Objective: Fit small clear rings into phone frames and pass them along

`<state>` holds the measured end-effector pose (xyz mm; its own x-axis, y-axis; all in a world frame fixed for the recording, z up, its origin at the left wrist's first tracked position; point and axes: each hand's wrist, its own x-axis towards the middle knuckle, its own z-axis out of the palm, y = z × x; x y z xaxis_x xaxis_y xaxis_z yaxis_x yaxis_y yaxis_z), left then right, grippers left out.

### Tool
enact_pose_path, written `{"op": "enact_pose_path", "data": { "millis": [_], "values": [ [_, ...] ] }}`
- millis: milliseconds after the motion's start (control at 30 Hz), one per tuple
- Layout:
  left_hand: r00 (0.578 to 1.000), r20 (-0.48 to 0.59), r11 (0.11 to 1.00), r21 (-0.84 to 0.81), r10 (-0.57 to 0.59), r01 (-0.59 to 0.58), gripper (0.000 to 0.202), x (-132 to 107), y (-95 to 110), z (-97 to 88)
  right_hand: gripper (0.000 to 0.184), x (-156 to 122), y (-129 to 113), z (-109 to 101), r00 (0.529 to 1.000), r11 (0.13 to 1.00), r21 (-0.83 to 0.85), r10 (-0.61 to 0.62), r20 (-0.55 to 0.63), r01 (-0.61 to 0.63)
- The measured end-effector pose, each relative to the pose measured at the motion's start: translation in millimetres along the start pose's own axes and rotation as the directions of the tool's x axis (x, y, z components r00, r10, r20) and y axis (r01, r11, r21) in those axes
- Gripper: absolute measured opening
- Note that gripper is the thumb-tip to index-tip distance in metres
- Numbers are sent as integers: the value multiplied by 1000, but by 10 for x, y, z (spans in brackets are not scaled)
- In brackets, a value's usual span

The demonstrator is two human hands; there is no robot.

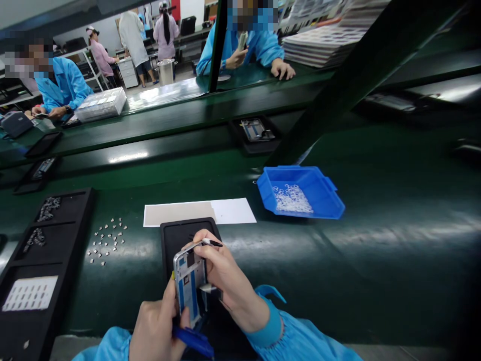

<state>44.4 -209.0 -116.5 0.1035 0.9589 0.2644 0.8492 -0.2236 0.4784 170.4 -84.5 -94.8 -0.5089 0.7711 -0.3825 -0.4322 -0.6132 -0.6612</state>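
Tilted up in front of me is a phone frame (191, 283), its inner side with blue strips facing me. My left hand (156, 321) grips its lower left edge with the fingers closed. A blue pen-like tool (195, 342) sticks out from under that hand. At the frame's top edge my right hand (229, 278) is closed, thumb and fingers pinching there. A thin tool with a black tip (212, 242) pokes out between those fingers; its kind is unclear. Under both hands lies a black tray (176, 233), partly hidden.
Left stands a black compartment tray (73, 225) with small parts and a white sheet (30, 293). Several tiny metal pieces (108, 238) lie beside it. A blue bin (326, 200) holds white bits, near a white card (235, 210). A green post (338, 85) slants overhead. Co-workers sit opposite.
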Motion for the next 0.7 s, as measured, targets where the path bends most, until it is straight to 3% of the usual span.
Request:
{"op": "enact_pose_path", "data": {
  "millis": [533, 700],
  "values": [
    [999, -47, 999, 27, 20, -18, 61, -21, -20, 22, 25, 6, 7, -12, 1000, 1000, 14, 21, 20, -21],
    [1000, 0, 1000, 18, -11, 11, 60, -18, -14, -1, 23, -14, -12, -8, 999, 1000, 11, 19, 34, -20]
  ]
}}
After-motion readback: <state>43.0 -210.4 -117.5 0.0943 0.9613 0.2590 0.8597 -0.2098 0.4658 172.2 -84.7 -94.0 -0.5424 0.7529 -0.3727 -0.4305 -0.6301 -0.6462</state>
